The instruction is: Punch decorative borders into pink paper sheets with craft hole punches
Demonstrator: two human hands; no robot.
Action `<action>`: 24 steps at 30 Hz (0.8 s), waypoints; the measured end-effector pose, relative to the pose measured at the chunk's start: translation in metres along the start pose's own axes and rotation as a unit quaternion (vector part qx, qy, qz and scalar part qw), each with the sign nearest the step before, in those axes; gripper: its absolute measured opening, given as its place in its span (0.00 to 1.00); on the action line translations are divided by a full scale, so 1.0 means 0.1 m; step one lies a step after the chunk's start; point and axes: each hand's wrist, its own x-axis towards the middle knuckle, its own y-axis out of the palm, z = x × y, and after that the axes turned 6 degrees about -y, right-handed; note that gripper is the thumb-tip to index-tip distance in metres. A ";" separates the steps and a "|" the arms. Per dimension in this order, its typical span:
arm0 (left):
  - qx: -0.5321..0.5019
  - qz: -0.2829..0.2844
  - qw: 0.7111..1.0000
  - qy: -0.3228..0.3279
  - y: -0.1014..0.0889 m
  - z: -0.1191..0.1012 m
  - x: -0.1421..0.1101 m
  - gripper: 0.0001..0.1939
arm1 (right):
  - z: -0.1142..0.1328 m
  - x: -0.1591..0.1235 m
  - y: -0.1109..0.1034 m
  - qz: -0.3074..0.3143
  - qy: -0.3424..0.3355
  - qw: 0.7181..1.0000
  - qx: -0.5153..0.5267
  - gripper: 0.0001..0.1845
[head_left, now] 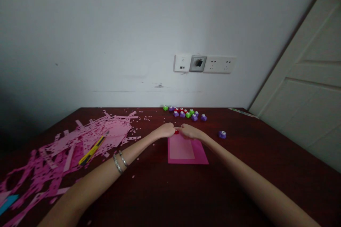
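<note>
A small red craft punch [176,132] sits at the far edge of the papers, mostly covered by my fingers. My left hand [165,130] is closed, its fingertips at the punch's left side and top. From the other side my right hand [189,132] meets it, fingers curled and index finger reaching to the punch. Beneath lie a light pink sheet [181,150] and a larger dark pink sheet [201,152], the light one on top. Exactly how the fingers grip the punch is too small to make out.
Several purple, green and red craft punches [182,114] cluster near the wall. One purple punch [222,134] stands apart at right. Punched pink paper strips [53,152] heap at left with a yellow utility knife [92,150] on them. Paper bits dot the dark table [149,191].
</note>
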 end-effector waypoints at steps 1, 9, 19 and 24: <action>0.018 -0.061 0.998 0.005 0.04 -0.01 -0.07 0.14 | -0.02 -0.02 -0.01 -0.035 0.003 0.999 -0.007 0.19; 0.221 -0.324 0.912 0.123 0.52 -0.03 -0.62 0.17 | -0.09 -0.15 -0.06 -0.172 -0.137 0.973 -0.071 0.15; 0.230 -0.279 0.924 0.122 0.75 0.02 -0.62 0.22 | -0.14 -0.13 0.02 -0.124 -0.218 0.963 -0.095 0.12; 0.229 -0.267 0.927 0.126 0.74 0.03 -0.63 0.22 | -0.12 -0.14 0.01 -0.126 -0.221 0.964 -0.079 0.11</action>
